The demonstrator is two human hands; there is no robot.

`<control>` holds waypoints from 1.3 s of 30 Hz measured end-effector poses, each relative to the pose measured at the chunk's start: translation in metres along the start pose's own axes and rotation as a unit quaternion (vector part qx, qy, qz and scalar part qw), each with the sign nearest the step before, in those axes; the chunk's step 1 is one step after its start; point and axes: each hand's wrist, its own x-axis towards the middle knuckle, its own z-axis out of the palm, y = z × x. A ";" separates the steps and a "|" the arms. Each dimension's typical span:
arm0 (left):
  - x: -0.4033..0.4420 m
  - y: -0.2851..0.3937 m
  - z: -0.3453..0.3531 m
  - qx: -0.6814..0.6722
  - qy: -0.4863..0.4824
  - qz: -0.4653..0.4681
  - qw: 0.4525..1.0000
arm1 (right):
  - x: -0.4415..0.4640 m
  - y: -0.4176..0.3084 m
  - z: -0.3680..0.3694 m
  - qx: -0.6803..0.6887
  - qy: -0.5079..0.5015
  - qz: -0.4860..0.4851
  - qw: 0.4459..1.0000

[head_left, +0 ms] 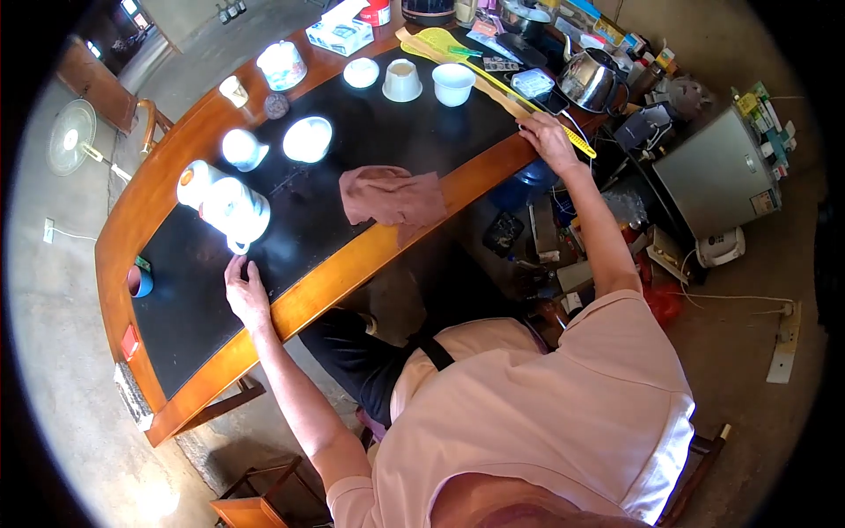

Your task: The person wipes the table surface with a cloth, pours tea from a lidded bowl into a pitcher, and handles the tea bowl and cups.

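Note:
My left hand (247, 295) lies on the black tabletop with its fingers apart, just below the handle of a white mug (238, 211). Glare washes out the mug, and I cannot tell whether the fingertips touch its handle. On the wooden table edge rests my right hand (550, 141), fingers extended, beside the end of a wooden stick (497, 95) and the handle of a yellow fly swatter (572, 139). Neither appears gripped. Between my hands, a crumpled brownish-pink cloth (392, 195) partly overhangs the front edge.
White bowls (308, 139) and cups (453, 84) stand farther back on the table. A tissue box (340, 37) and a lidded white jar (282, 66) are near the far edge. At right stand a metal kettle (591, 81) and clutter. A blue cup (140, 282) sits far left.

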 end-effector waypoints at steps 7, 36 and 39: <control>0.001 0.000 0.000 0.003 0.000 0.003 1.000 | 0.061 -0.073 0.015 0.062 0.024 0.109 0.992; -0.002 0.010 -0.003 0.012 0.012 -0.003 1.000 | 0.051 -0.224 0.057 0.277 -0.171 -0.221 0.919; -0.002 0.008 -0.002 0.024 0.007 0.005 1.000 | 0.037 -0.223 0.087 0.266 -0.151 -0.197 0.932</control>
